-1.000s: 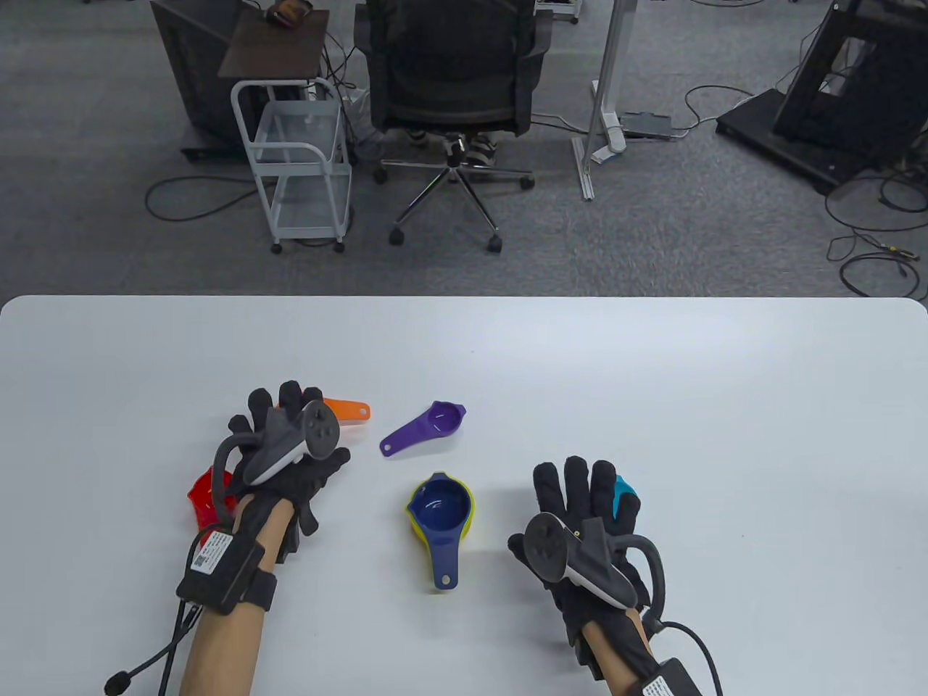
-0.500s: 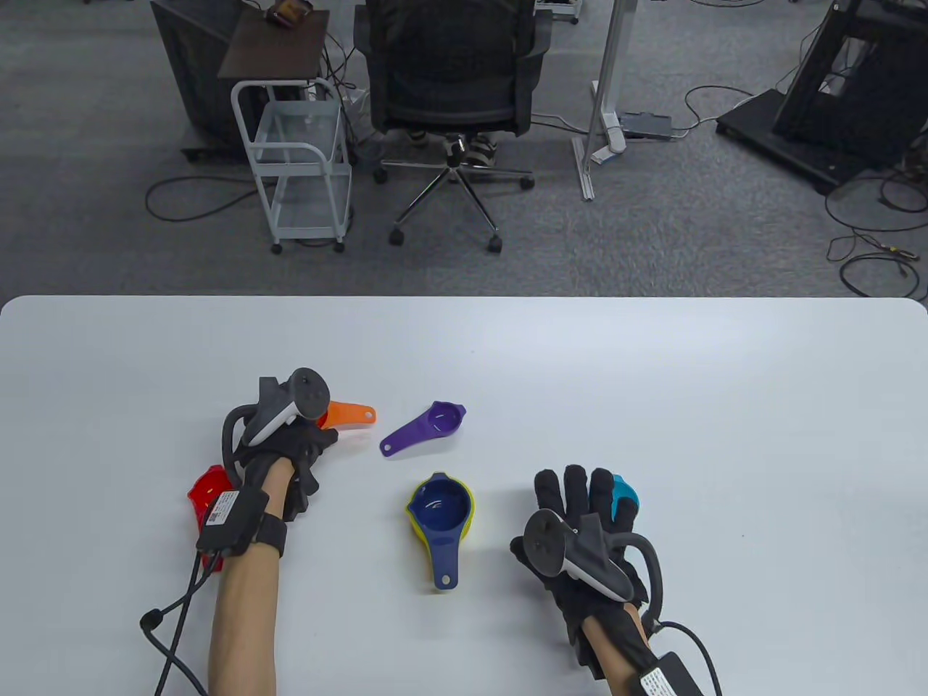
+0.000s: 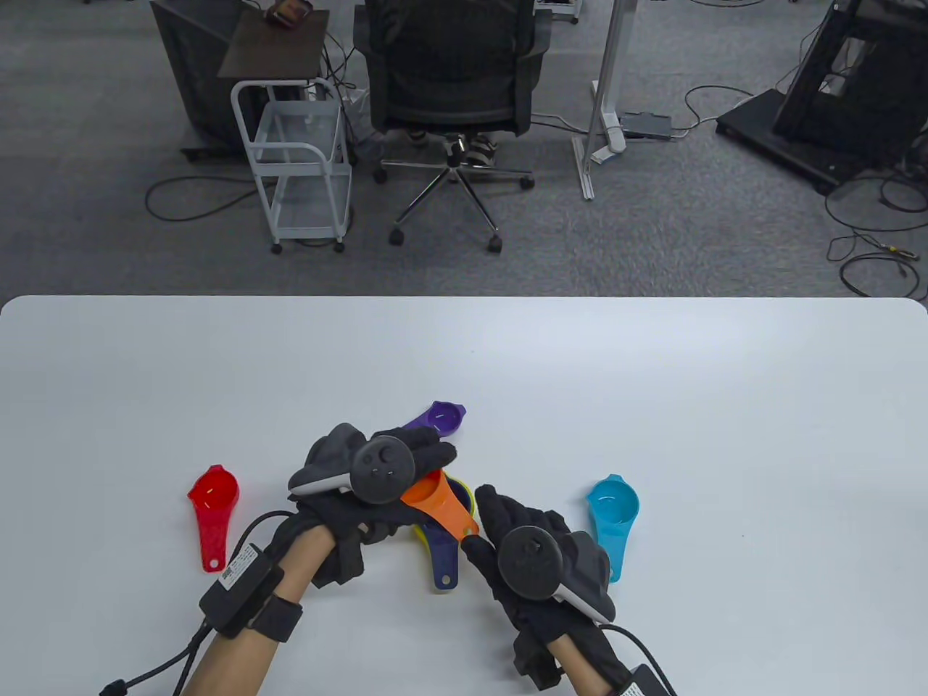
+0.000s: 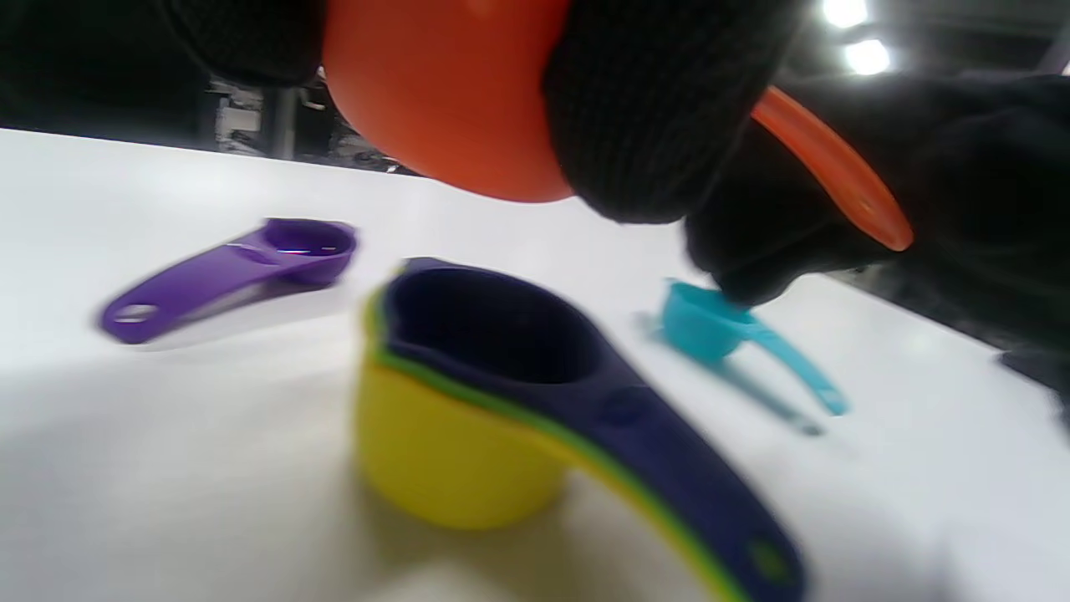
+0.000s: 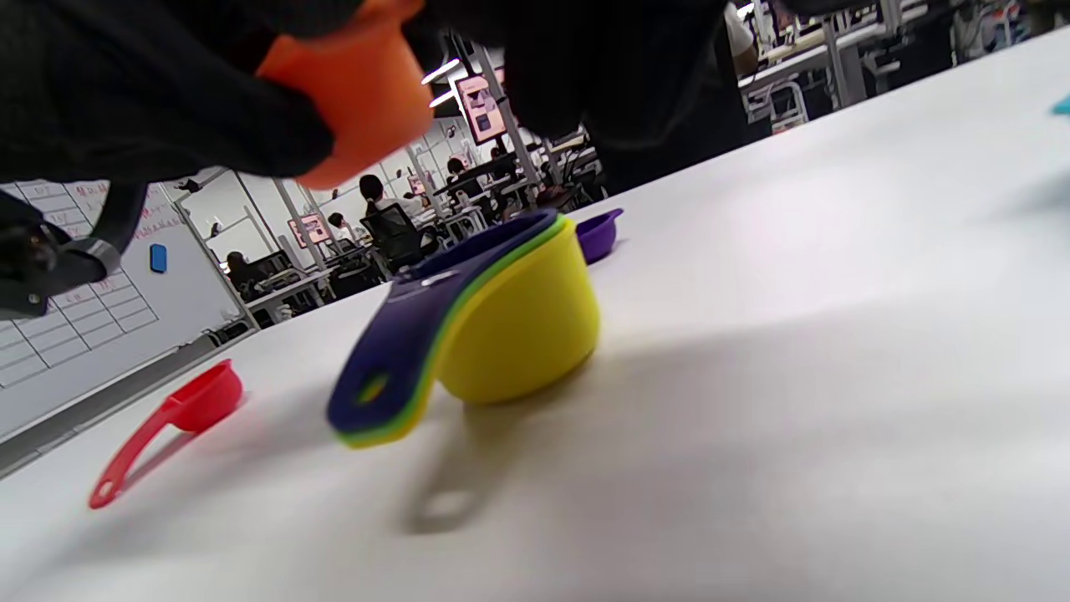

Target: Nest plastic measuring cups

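My left hand (image 3: 424, 467) grips the bowl of an orange cup (image 3: 444, 507) and holds it just above the nested stack (image 3: 444, 562) of yellow, green and navy cups. In the left wrist view the orange bowl (image 4: 451, 100) hangs between my fingers over the stack (image 4: 468, 393). My right hand (image 3: 484, 528) reaches in from the right, its fingers at the end of the orange handle; I cannot tell whether they pinch it. The right wrist view shows the orange cup (image 5: 351, 92) above the stack (image 5: 501, 326).
A red cup (image 3: 214, 500) lies left of my left arm. A cyan cup (image 3: 612, 507) lies right of my right hand. A purple cup (image 3: 442, 417) lies just behind the stack. The white table (image 3: 652, 391) stretches beyond them.
My left hand picked up the orange cup and carried it right, over the stack. My right hand left the cyan cup and moved left to the orange handle.
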`<state>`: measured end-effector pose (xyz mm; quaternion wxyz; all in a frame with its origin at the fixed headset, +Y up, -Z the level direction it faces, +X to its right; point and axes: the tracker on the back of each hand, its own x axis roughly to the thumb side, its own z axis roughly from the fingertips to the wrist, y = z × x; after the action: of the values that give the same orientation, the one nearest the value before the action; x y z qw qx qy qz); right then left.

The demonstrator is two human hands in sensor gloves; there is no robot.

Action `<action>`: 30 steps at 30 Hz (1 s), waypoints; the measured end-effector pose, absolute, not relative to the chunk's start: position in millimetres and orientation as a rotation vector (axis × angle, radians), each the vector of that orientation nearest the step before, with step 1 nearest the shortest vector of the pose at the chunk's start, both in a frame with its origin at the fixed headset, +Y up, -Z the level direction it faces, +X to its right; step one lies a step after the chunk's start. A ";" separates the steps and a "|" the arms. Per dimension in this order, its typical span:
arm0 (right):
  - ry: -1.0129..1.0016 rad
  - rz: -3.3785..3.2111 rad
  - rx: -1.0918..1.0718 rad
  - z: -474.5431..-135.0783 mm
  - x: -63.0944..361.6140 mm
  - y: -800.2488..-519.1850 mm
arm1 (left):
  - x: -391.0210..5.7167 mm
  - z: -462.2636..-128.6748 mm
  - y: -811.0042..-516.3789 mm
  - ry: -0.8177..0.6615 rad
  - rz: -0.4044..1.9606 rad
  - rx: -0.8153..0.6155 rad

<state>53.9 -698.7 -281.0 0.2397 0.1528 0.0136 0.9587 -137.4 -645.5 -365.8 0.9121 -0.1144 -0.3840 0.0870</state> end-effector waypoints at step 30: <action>0.144 2.147 0.305 -280.1 68.2 -716.3 | -87.5 -359.9 -643.6 -0.370 0.394 -0.368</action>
<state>68.2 -716.3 -280.1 0.4655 0.1240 0.0588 0.8743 -87.5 -643.6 -359.9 0.9470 -0.1807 -0.1820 0.1936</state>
